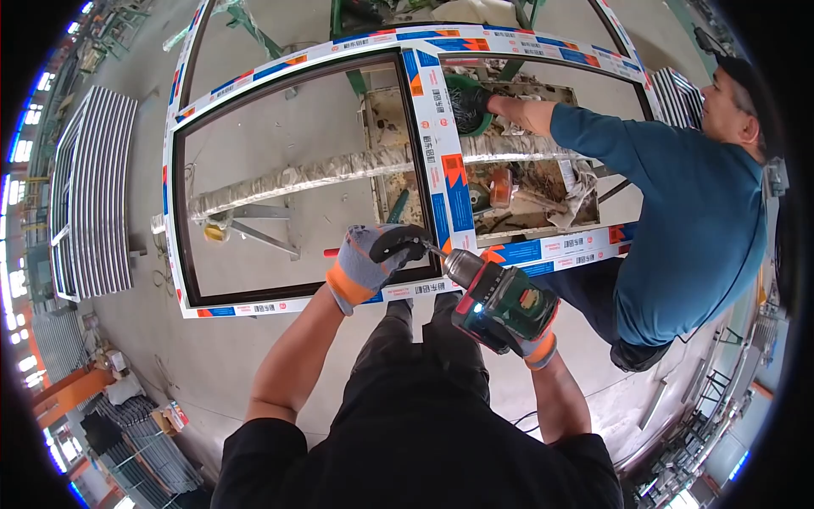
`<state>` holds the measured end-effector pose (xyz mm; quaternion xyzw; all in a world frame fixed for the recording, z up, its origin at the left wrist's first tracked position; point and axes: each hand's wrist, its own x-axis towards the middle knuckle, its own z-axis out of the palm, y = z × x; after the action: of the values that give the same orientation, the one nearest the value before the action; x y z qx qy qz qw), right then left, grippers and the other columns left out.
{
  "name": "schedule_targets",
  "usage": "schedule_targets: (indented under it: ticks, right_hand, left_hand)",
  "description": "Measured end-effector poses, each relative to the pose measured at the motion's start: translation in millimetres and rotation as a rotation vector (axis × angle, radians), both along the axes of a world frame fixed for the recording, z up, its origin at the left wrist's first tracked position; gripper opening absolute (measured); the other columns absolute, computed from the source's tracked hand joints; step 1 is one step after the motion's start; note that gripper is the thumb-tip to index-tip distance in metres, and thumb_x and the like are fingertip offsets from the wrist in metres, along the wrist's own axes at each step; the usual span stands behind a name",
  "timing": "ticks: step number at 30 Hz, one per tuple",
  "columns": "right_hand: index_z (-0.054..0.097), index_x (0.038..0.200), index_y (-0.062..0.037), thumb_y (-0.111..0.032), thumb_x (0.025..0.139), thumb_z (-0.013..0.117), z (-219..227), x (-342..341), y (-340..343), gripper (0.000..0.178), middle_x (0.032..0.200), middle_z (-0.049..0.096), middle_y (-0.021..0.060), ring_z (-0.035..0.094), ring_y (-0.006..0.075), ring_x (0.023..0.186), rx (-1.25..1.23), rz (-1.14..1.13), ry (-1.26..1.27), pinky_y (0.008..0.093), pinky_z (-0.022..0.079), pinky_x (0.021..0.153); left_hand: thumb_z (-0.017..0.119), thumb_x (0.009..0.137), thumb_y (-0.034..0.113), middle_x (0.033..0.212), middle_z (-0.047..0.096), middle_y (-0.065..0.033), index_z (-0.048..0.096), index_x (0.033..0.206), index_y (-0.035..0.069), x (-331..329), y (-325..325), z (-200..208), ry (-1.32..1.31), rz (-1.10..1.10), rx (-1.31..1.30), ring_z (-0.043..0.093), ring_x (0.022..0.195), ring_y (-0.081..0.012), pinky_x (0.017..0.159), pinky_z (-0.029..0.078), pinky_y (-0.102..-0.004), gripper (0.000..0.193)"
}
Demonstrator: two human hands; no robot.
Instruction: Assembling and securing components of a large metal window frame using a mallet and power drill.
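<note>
My right hand, in a grey and orange glove, is wrapped round the grip of a dark green and red cordless drill. A small light glows on the drill, and its chuck points up and left. My left hand, gloved in grey and orange with dark fingertips, is closed in a pinch at the tip of the drill bit. What is between those fingers is too small to make out. Both hands are over the near edge of a window frame, by the foot of its middle bar, which is wrapped in printed protective film.
A co-worker in a teal shirt stands at the right, one gloved hand in a green basin. Under the frame are a wrapped support bar and a cluttered tray. Stacked metal profiles stand at the left.
</note>
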<state>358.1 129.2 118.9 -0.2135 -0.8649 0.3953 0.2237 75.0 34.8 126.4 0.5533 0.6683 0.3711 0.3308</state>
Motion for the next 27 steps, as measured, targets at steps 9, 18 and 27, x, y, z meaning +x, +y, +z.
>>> schedule_targets:
  ticks: [9,18,27]
  right_hand:
    - [0.071,0.109,-0.0213,-0.017,0.073,0.08,-3.5,27.7,5.5,0.037,0.106,0.071,0.0031,0.07,0.0237,0.094,-0.176,-0.034,-0.033,0.0337,0.056,0.074]
    - [0.069,0.112,-0.017,-0.011,0.072,0.08,18.7,50.4,49.3,0.042,0.107,0.071,0.0051,0.07,0.0229,0.095,-0.12,0.156,-0.04,0.0325,0.056,0.076]
    - [0.058,0.128,0.0023,0.002,0.08,0.071,15.3,57.8,109.8,0.05,0.12,0.067,0.0106,0.067,0.0165,0.103,-0.918,0.258,0.0,0.0327,0.054,0.092]
  left_hand:
    - [0.063,0.087,0.012,0.089,0.07,-0.012,0.069,0.113,0.014,15.3,6.2,-7.7,-0.077,-0.082,-0.034,0.066,0.079,-0.0322,0.07,0.053,-0.0362,0.026]
    - [0.064,0.083,0.012,0.098,0.069,-0.0109,0.068,0.113,0.012,25.2,28.3,-1.3,0.232,-0.35,0.006,0.065,0.091,-0.0331,0.082,0.052,-0.0392,0.031]
    - [0.065,0.082,0.014,0.11,0.067,-0.014,0.064,0.119,0.008,30.9,59.3,-5.5,0.008,-0.505,-0.199,0.063,0.106,-0.03,0.095,0.048,-0.0388,0.037]
